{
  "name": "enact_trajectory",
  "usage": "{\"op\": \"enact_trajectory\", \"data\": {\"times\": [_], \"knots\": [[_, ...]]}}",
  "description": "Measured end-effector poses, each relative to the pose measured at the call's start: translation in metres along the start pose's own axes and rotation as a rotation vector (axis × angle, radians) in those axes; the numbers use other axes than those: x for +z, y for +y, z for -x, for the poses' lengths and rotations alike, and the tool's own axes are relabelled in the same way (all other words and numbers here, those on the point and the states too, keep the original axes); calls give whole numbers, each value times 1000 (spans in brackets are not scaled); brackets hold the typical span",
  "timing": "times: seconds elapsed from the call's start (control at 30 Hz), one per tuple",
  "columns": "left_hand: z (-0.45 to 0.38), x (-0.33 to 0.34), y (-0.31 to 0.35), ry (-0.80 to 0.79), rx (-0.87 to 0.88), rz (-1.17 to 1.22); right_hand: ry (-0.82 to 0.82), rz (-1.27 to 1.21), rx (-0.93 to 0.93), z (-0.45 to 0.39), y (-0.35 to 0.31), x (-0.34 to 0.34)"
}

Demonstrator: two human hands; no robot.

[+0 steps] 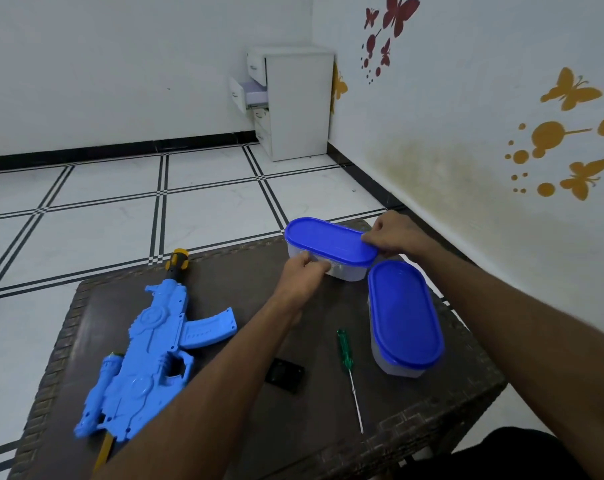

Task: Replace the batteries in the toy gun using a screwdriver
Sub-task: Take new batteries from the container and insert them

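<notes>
A light-blue toy gun [148,344] with a yellow-and-black muzzle lies on the left of the dark wicker table [224,271]. A green-handled screwdriver [349,372] lies near the table's middle, with a small black cover plate [285,375] to its left. At the far right corner stands a clear oval container with a blue lid [328,240]. My left hand [302,275] grips its near wall. My right hand [394,233] pinches the lid's right end. Its contents are too blurred to tell.
A second oval container with a blue lid [402,313] stands on the table's right side, close to the screwdriver. A white drawer cabinet [293,102] sits in the room's far corner, one drawer pulled out. The wall on the right carries butterfly stickers.
</notes>
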State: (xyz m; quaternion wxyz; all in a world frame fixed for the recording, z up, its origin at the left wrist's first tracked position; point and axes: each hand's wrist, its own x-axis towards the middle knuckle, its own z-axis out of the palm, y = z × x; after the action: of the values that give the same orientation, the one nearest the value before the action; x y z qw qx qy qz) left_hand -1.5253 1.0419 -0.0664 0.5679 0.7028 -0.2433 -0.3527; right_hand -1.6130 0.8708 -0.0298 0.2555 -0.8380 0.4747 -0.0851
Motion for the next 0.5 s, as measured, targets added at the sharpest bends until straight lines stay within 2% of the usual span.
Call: {"op": "enact_trajectory", "data": {"times": [0.1, 0.17, 0.3, 0.5], "knots": [[-16, 7, 3, 54, -26, 103, -56, -24, -52, -7, 0, 7], [-24, 4, 2, 94, -22, 150, -155, -65, -76, -8, 1, 10], [-31, -7, -6, 42, -17, 47, -345, 10, -90, 2, 1, 0], [-31, -7, 3, 2, 32, -4, -300, 113, -94, 11, 2, -3]]}}
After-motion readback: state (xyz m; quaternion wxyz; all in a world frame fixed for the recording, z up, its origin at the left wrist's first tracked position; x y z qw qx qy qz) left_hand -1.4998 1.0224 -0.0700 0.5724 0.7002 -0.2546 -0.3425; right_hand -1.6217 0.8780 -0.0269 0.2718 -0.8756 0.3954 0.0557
